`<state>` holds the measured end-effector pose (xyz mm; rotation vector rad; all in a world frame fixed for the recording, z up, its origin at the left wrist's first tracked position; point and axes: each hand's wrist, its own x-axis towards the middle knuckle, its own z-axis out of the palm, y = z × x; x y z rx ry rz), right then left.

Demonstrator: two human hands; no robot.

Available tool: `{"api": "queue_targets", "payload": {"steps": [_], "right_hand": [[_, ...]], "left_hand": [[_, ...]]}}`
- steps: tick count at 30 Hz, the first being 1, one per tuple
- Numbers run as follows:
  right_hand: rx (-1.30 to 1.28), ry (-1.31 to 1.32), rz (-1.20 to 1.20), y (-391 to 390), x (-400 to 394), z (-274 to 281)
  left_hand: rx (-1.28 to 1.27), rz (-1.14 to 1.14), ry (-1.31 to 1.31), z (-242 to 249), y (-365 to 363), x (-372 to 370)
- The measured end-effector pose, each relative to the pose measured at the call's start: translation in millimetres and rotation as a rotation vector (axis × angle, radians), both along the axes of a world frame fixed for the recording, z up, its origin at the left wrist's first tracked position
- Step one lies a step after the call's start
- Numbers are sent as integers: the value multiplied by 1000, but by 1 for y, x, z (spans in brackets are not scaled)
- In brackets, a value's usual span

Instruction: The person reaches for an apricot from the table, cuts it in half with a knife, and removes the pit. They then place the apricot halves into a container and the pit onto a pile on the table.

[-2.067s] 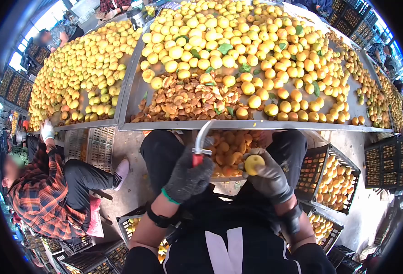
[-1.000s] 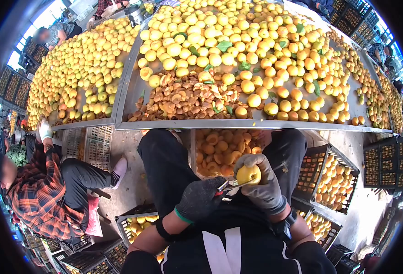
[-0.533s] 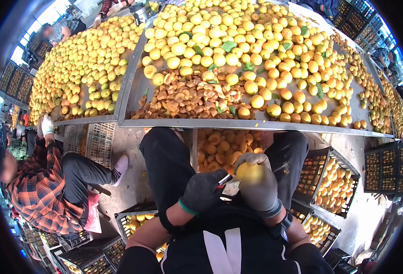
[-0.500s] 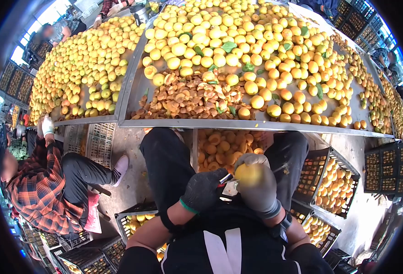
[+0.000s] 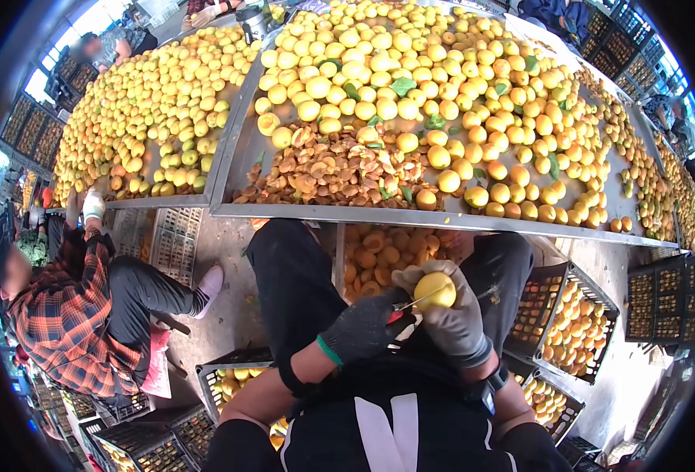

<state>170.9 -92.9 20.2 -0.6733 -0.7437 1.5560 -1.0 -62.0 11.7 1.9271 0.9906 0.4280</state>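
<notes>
My left hand [image 5: 361, 324], in a black glove with a green cuff, is closed around the red handle of a small knife [image 5: 395, 316]. The thin blade reaches up to the right and lies against a yellow apricot [image 5: 439, 289]. Grey-gloved, my right hand [image 5: 456, 321] grips that apricot from below and the side, its fingers wrapped round the fruit. Both hands are close together above my lap. Between my knees, beyond the hands, a container holds orange apricot halves [image 5: 379, 256].
A metal-edged table [image 5: 347, 214] in front bears whole apricots [image 5: 473, 134] and a heap of brownish scraps [image 5: 324, 169]. Crates of apricots [image 5: 574, 326] stand at my right and left. A person in a plaid shirt [image 5: 76, 326] sits at my left.
My right hand has turned and its fingers have shifted, so more of the apricot shows. The knife blade now lies against the fruit. The view has shifted slightly.
</notes>
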Motion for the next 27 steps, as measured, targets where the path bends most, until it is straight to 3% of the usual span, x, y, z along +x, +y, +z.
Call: {"api": "queue_targets", "payload": {"steps": [1,3,5,7,13,15,17,18,20,22,25,27], "right_hand": [[0,-1,7,2,-5,-2],[-39,313,-27,6,-11,-4],[-69,222,-35,6,-7,-3],[47,-560,-25,8,5,-9],[-44,-234,-93,5,-9,-12],[-98,-47,-126,6,-20,-30],[-46,-283,-113,10,-13,-39],[-44,-281,-112,12,-14,-31],[25,-412,-165,15,-14,-7],[21,-433,-132,14,-10,-15],[-56,-434,-41,9,-9,-29],[-126,-408,16,9,-14,-35]], "left_hand": [[0,7,-1,-6,-1,0],[58,-24,37,-14,-1,0],[-27,-38,7,-13,5,-3],[-111,-58,-27,-8,10,-5],[-70,23,-94,-16,1,0],[286,-39,172,-33,3,-1],[199,13,190,-25,8,-4],[108,69,209,-18,11,-6],[186,81,193,-22,7,-8],[265,90,169,-26,5,-6],[136,134,129,-31,1,1],[237,190,121,-33,-1,2]]}}
